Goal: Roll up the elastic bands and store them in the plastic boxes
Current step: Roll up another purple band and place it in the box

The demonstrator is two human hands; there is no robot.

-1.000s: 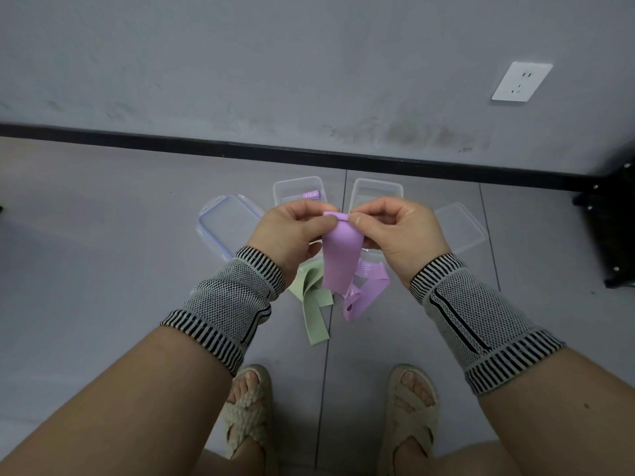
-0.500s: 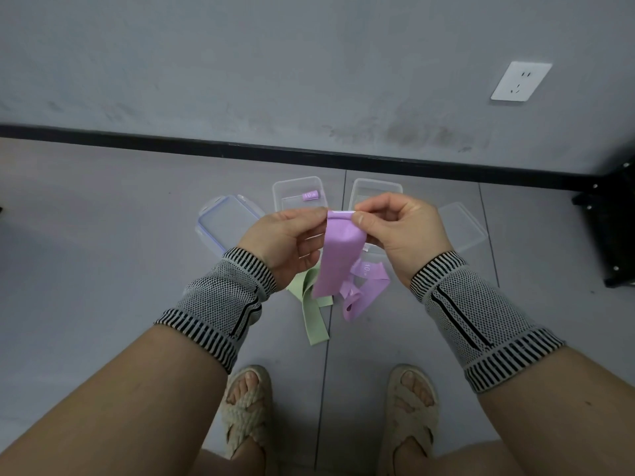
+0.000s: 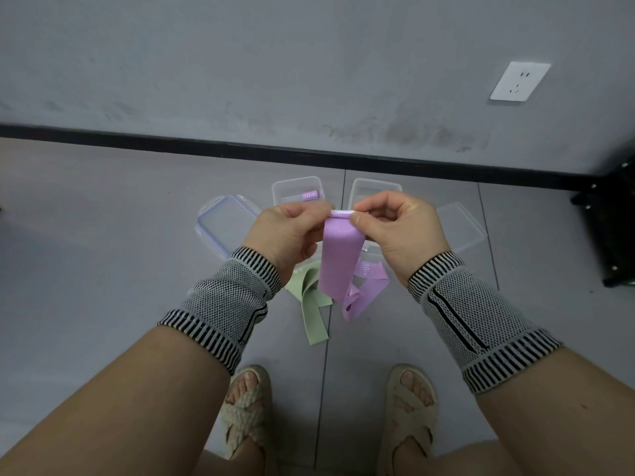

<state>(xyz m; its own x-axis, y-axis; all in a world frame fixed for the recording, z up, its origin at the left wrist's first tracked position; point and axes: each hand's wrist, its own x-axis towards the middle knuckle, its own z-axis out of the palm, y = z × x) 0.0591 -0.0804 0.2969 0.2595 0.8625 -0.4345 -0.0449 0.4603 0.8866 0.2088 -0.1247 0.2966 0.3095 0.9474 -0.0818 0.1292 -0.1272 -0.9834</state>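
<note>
A purple elastic band (image 3: 338,259) hangs between my hands above the floor. My left hand (image 3: 287,235) and my right hand (image 3: 395,231) both pinch its top edge, which is folded over into a thin roll. Below on the floor lie a second purple band (image 3: 367,286) marked 10 and a green band (image 3: 311,304). Two clear plastic boxes stand behind my hands: the left box (image 3: 295,188) holds a small rolled purple band (image 3: 310,195), the right box (image 3: 376,188) is partly hidden by my right hand.
A clear lid with a blue seal (image 3: 223,225) lies left of the boxes, a plain clear lid (image 3: 462,230) to the right. A black stand (image 3: 608,228) sits at the right edge. The wall with a black skirting and a socket (image 3: 519,81) is just beyond. My sandalled feet (image 3: 245,407) are below.
Both hands stayed at the band's top edge and kept turning it over; my left thumb and fingers shifted their pinch and the rolled edge sits slightly higher.
</note>
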